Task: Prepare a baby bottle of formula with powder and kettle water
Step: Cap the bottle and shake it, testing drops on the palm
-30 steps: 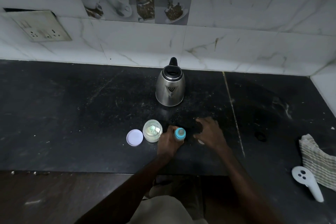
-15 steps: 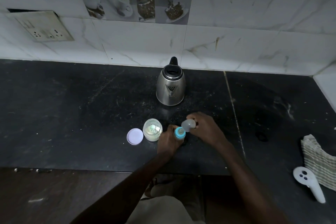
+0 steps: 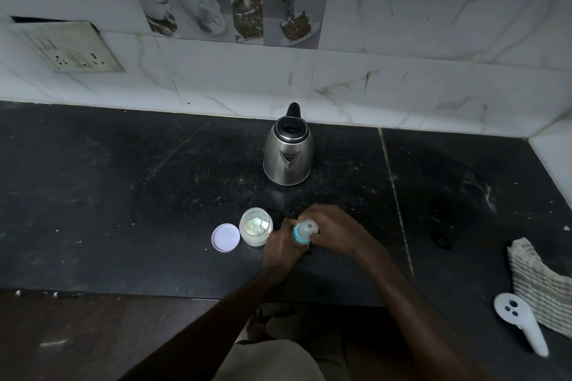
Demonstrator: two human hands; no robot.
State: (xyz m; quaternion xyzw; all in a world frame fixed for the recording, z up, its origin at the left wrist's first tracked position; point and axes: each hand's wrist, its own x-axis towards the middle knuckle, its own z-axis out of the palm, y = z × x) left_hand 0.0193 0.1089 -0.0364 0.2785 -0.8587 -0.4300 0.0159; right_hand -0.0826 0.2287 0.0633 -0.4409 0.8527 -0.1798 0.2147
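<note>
Baby bottle [image 3: 301, 237]: small, teal ring at neck, upright on dark counter [image 3: 123, 195]. Body mostly hidden by left hand [image 3: 283, 246], which grips it. Clear dome cap [image 3: 309, 227] sits on bottle top w/ right hand [image 3: 332, 230] holding it.

Powder jar [image 3: 256, 230]: clear, open, upright, just left of bottle. Pale powder inside & a teal scoop [image 3: 257, 221].

Jar lid [image 3: 225, 237]: 1 round whitish disc, flat on counter, just left of jar, approx. touching it.

Kettle [image 3: 288, 151]: steel body, black rim & handle, upright, spout toward camera. Stands further back on counter, behind bottle, well apart from the other 3.
</note>
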